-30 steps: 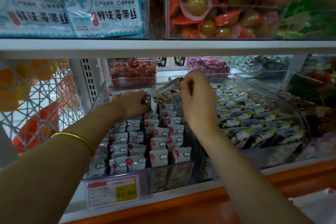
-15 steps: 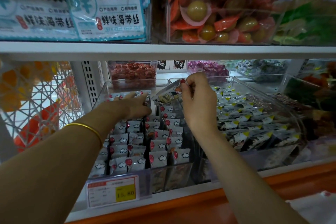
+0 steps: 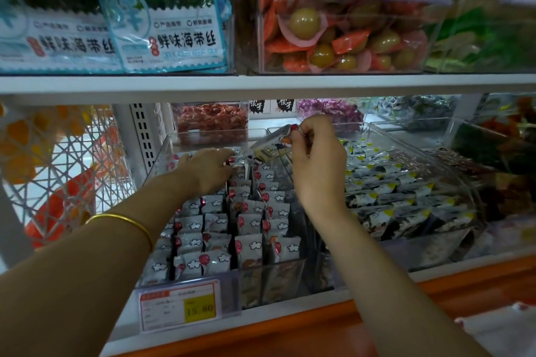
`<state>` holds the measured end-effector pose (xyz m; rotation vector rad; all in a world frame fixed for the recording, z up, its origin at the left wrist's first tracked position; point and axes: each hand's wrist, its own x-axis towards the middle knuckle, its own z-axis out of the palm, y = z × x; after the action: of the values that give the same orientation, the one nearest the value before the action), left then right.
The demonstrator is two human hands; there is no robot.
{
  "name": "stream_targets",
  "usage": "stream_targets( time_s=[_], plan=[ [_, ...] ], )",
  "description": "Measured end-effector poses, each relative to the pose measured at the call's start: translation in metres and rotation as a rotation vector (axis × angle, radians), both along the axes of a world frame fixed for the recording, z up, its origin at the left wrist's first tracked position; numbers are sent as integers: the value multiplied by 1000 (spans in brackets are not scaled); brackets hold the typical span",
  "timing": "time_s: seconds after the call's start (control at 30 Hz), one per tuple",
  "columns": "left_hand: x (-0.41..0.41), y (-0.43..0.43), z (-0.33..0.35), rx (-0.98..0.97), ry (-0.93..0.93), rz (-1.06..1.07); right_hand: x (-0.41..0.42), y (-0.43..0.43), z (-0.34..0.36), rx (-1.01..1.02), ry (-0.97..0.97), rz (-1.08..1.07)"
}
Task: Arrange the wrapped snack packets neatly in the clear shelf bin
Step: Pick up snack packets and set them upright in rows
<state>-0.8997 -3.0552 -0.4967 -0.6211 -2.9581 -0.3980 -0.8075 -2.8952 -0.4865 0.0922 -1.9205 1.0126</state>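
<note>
My right hand (image 3: 316, 162) pinches one snack packet (image 3: 269, 148) by its end, tilted above the back of the clear shelf bin (image 3: 290, 272). My left hand (image 3: 208, 168) lies with relaxed fingers on the rear rows of packets (image 3: 220, 229) standing inside. The upper shelf (image 3: 261, 84) hangs close overhead. The neighbouring bin (image 3: 406, 151) of black-and-yellow packets sits just beside my right wrist. A price tag (image 3: 185, 306) fronts the bin.

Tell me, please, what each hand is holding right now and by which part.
The right hand pinches one snack packet by its upper end; the left hand only rests its fingers on the rear packets.
</note>
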Motion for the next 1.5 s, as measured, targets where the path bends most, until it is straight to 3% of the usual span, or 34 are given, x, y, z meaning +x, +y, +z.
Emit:
stream_targets(
  time_s=[0.1, 0.27, 0.33, 0.43, 0.53, 0.7, 0.83, 0.9, 1.03, 1.27, 1.5],
  plan=[
    [10, -3, 4, 99, 31, 10, 6, 0, 0, -23, 25, 16],
    [58, -4, 13, 523, 162, 38, 25, 2, 1, -180, 0, 36],
    [81, -5, 14, 744, 33, 43, 33, 3, 3, -269, -55, 57],
    [112, -6, 13, 1079, -324, -65, 46, 3, 0, -410, -172, 159],
    [127, -8, 12, 1155, -348, -54, 62, 1, -3, -563, -234, 307],
    [136, -16, 10, 1507, -498, -1, 82, 4, -9, -837, -308, 590],
    [136, -15, 9, 1706, -574, 30, 87, 5, -11, -953, -379, 646],
    [136, -13, 8, 1719, -541, 66, 88, 7, -12, -994, -412, 641],
    [136, -11, 4, 1549, -381, 142, 87, 7, -10, -1093, -451, 700],
    [140, -6, 10, 1724, -633, 54, 83, 12, -8, -1324, -430, 740],
    [144, -7, 10, 1669, -566, -53, 82, 14, -13, -1081, -407, 491]
  ],
)
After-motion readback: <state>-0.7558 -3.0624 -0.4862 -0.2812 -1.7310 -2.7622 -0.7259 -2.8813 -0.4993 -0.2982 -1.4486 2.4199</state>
